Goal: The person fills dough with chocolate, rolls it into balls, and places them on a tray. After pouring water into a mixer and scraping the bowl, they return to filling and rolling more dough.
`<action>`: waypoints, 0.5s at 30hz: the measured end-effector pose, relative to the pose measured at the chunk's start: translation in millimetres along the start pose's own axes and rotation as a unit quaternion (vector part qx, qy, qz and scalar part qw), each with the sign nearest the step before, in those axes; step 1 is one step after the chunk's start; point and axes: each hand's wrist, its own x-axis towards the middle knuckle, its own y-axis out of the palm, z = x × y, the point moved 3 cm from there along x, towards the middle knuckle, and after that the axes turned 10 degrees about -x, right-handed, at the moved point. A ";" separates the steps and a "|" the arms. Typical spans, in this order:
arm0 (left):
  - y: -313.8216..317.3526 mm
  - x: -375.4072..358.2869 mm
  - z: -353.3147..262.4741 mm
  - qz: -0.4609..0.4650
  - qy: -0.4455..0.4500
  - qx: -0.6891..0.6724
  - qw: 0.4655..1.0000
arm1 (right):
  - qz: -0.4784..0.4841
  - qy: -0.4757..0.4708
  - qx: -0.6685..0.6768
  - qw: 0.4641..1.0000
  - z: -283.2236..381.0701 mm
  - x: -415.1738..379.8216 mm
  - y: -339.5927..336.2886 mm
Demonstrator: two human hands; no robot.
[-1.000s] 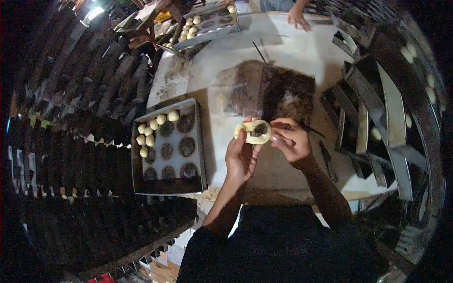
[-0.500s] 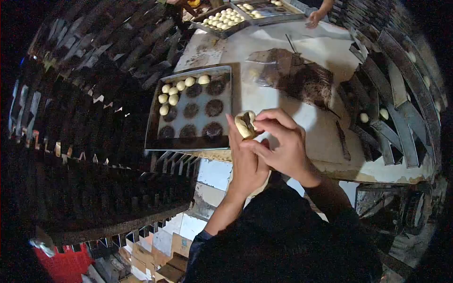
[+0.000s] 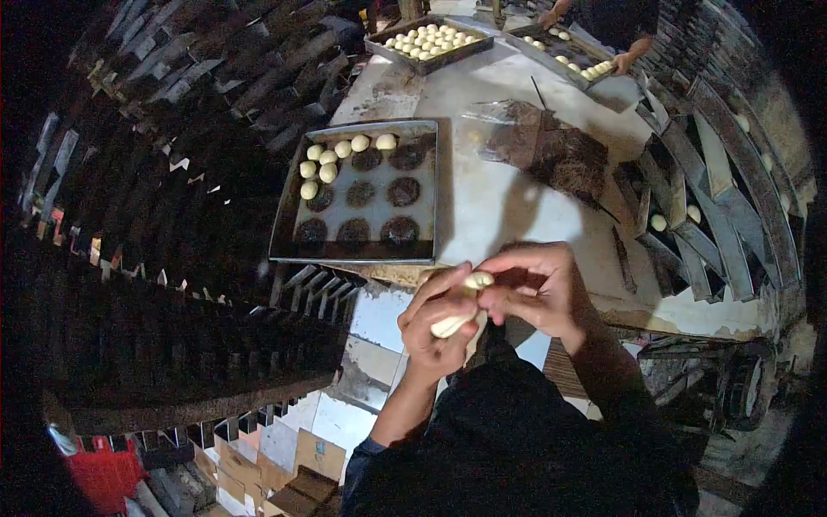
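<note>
My left hand point(image 3: 433, 323) wraps its fingers around a pale piece of dough point(image 3: 451, 325), which bulges out between them. My right hand point(image 3: 544, 291) pinches at the dough's upper end with thumb and fingertips. Both hands are close together in front of my body, just off the table's near edge. The fingers cover much of the dough, so its inside cannot be seen. Beyond my left hand lies a metal baking tray point(image 3: 438, 194) with several round dough balls point(image 3: 328, 172) along its far and left sides and dark round marks on its bottom.
A dark, sticky-looking mass point(image 3: 575, 164) lies on plastic on the white table point(image 3: 482, 207), a thin stick beside it. At the back stands a full tray of dough balls point(image 3: 431, 41); a co-worker's hand point(image 3: 623, 64) grips another tray point(image 3: 551, 62). Metal strips point(image 3: 724, 207) stand at right.
The dough went from an open cup shape to being enclosed in my left fingers, and both hands came lower, nearer my body. At the back, a co-worker now holds a tray.
</note>
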 end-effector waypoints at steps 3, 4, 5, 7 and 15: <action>24.3 11.5 6.5 -0.036 0.046 0.177 0.982 | -0.066 -0.186 -0.214 0.957 13.8 3.4 -15.8; 30.6 13.7 9.3 -0.041 0.037 0.245 0.968 | -0.082 -0.242 -0.289 0.923 24.2 4.0 -20.3; 38.6 21.7 11.5 0.007 0.021 0.279 0.960 | -0.100 -0.257 -0.299 0.913 32.8 5.3 -22.7; 55.8 39.8 16.9 0.104 -0.008 0.341 0.934 | -0.146 -0.275 -0.354 0.882 22.8 7.8 -38.9; 101.6 61.9 84.2 -0.055 -0.222 -0.267 0.936 | -0.163 -0.256 -0.239 0.922 22.6 38.1 -129.3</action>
